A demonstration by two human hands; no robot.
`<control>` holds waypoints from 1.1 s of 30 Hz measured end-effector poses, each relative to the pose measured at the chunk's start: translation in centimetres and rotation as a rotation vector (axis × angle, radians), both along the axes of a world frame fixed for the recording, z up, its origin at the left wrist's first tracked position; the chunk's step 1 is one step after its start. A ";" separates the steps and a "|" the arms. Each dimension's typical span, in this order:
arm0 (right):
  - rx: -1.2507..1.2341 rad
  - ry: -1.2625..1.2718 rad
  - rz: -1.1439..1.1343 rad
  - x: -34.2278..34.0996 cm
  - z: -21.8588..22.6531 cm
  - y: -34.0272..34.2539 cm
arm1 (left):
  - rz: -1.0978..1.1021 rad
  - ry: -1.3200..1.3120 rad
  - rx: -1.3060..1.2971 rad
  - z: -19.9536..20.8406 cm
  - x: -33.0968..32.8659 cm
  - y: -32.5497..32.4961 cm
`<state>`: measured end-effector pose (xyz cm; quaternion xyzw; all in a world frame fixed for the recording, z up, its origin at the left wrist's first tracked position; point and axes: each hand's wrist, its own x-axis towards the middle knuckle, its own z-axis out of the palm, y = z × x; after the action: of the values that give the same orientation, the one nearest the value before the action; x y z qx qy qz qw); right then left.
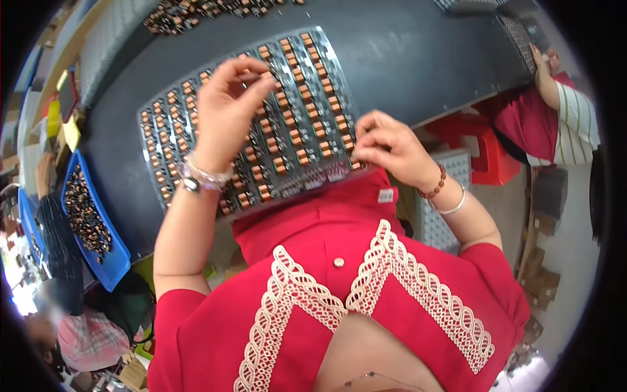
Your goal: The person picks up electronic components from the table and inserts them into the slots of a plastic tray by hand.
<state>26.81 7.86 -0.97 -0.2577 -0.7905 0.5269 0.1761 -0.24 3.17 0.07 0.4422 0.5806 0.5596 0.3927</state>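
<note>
A clear plastic tray (330, 49) lies slanted on the dark table, filled with rows of small copper-wound coils (302, 92) with black ends. Over its middle is my left hand (228, 104), thumb and forefinger bent toward each other beside a coil. Whatever is between those fingertips is too small to make out. My right hand (392, 147) is at the tray's right edge, near the corner closest to me. Its fingers are curled and its thumb is close to the corner coil; what they pinch, if anything, is hidden.
A loose heap of coils (173, 18) lies along the table's far side. To the left, a blue bin (117, 264) holds many more coils. A red plastic stool (499, 160) stands right of the table (398, 52). Other people sit at far right and left.
</note>
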 end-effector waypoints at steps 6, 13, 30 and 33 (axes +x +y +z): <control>0.121 0.071 -0.167 -0.1 -0.8 -1.4 | -0.005 0.022 0.035 0.2 -0.3 0.3; 0.459 0.198 -0.264 -6.7 0.2 8.6 | 0.009 -0.043 -0.025 0.5 0.5 -0.4; 0.784 0.058 -0.083 -9.9 0.9 11.5 | -0.135 0.515 0.051 1.9 0.7 -7.4; 0.741 0.115 -0.055 -7.7 1.0 6.8 | -0.260 0.636 0.154 1.1 2.2 -8.8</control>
<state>19.09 14.62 -0.02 -0.1675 -0.9091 0.2140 0.3156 1.94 -5.66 1.21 0.6929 0.5688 0.3816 0.2255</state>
